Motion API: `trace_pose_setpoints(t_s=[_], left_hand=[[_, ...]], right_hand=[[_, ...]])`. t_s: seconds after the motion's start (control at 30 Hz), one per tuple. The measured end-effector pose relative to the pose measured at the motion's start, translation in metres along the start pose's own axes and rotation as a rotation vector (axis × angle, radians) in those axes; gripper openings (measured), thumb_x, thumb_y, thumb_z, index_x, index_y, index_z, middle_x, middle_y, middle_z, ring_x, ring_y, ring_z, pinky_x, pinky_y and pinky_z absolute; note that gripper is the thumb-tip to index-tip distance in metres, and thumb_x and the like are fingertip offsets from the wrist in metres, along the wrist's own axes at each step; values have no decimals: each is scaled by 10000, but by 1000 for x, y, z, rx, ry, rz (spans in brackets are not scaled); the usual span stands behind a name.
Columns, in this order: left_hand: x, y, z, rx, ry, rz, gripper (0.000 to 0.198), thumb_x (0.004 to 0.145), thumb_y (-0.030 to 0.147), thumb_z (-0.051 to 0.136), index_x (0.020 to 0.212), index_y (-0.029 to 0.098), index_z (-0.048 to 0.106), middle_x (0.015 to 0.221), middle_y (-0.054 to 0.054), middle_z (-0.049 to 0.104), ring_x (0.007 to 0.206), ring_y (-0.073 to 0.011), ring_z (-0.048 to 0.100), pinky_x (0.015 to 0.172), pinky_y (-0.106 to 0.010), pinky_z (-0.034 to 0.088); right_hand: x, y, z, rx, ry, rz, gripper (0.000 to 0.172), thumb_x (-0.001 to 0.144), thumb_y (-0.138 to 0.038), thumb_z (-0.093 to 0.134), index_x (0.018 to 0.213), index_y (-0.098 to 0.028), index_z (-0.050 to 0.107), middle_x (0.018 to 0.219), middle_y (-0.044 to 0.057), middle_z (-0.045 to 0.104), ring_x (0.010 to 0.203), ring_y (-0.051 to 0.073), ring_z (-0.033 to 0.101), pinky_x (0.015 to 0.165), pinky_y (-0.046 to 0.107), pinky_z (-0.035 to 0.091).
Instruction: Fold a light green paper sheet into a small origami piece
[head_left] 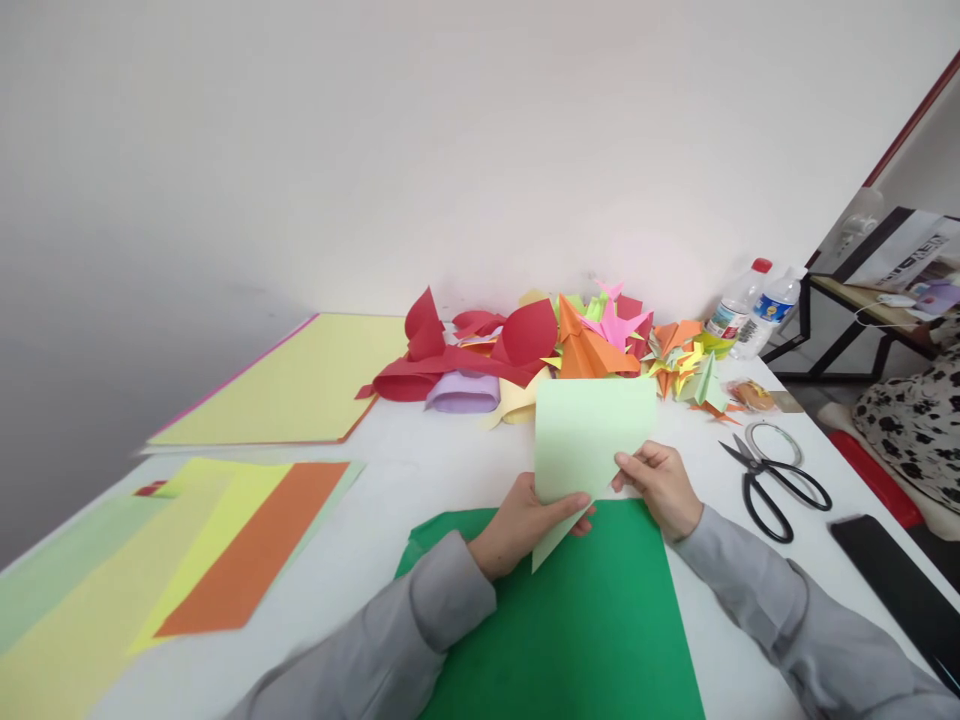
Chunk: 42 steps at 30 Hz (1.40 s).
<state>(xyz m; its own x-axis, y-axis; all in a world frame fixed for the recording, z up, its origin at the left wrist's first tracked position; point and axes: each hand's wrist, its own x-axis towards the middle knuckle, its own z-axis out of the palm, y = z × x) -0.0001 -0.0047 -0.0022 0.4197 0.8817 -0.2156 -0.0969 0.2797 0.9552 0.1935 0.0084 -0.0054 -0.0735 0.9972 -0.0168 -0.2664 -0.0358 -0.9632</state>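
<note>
A pale green sheet of paper [581, 430] is held up between both hands, with a slanted lower edge that looks folded or cut at an angle. My left hand [529, 525] pinches its lower left part, thumb across the front and fingers behind. At the lower right edge, my right hand [660, 485] grips the paper between thumb and fingertips. Beneath the hands lies a large dark green sheet [577, 620] on the white table. Part of the paper's back is hidden from view.
Folded red paper shapes [442, 360] and an orange paper plane [589, 345] are piled by the wall. Black-handled scissors [765, 485], a roll of tape [791, 437], a black phone [896, 590] and bottles [769, 310] stand right. Coloured strips [262, 550] and yellow sheets [292, 380] lie left.
</note>
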Motion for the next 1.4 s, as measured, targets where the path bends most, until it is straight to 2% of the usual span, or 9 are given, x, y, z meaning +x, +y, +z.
trace_pose_setpoints(t_s=[0.13,0.27,0.47,0.57,0.7,0.87,1.1,1.23,1.4], left_hand=[[1,0,-4,-238,-34,5,390,653,414,753,878,100,705,810,-109,732,763,-264,672,722,-379,527],[6,2,-12,-480,-105,40,587,705,644,571,973,137,694,950,-118,727,977,-316,640,851,-411,484],[7,9,-15,-496,-245,-171,781,684,785,426,975,112,693,924,-145,722,911,-306,654,808,-385,482],[5,8,-14,-452,-316,-166,789,712,765,412,930,69,712,932,-170,717,798,-277,662,757,-377,483],[4,7,-14,-379,-297,-105,572,756,601,516,880,85,731,920,-150,722,773,-251,652,740,-363,482],[8,8,-23,-281,-354,-83,317,650,300,716,903,110,737,944,-132,726,757,-232,653,709,-343,494],[12,12,-28,-15,-281,-8,267,630,329,769,824,147,754,806,-87,744,724,-204,651,708,-314,495],[11,12,-20,343,-380,99,254,700,401,708,741,155,753,672,-46,721,617,-158,595,612,-263,458],[10,12,-20,450,-450,188,263,730,404,677,770,157,759,724,-55,733,662,-169,615,672,-272,468]], right_hand=[[-4,-1,4,41,-24,82,366,637,-415,791,533,-152,558,437,5,633,391,99,561,438,200,433],[-1,-4,0,113,-103,219,411,561,-409,830,490,-156,514,346,-33,547,301,82,492,351,179,387],[-12,-7,2,-1,-527,522,410,534,-471,816,576,-116,617,422,-19,596,280,68,465,285,170,313],[-16,-10,6,-156,-700,579,376,607,-449,777,530,-142,574,370,-59,526,271,58,426,298,177,288],[-15,-11,6,-301,-634,477,386,670,-410,722,466,-162,509,308,-96,414,264,38,333,304,184,198],[-13,-13,3,-383,-610,408,382,684,-319,684,415,-172,454,283,-104,356,277,28,243,339,206,163],[-15,-14,7,-461,-663,385,387,702,-318,651,411,-184,434,317,-95,372,313,38,249,353,216,164],[-19,-10,12,-570,-723,328,412,751,-337,627,424,-181,431,338,-90,377,336,38,249,364,212,190],[-22,-9,14,-577,-712,331,414,768,-409,619,467,-187,442,351,-93,389,323,44,302,358,201,226]])
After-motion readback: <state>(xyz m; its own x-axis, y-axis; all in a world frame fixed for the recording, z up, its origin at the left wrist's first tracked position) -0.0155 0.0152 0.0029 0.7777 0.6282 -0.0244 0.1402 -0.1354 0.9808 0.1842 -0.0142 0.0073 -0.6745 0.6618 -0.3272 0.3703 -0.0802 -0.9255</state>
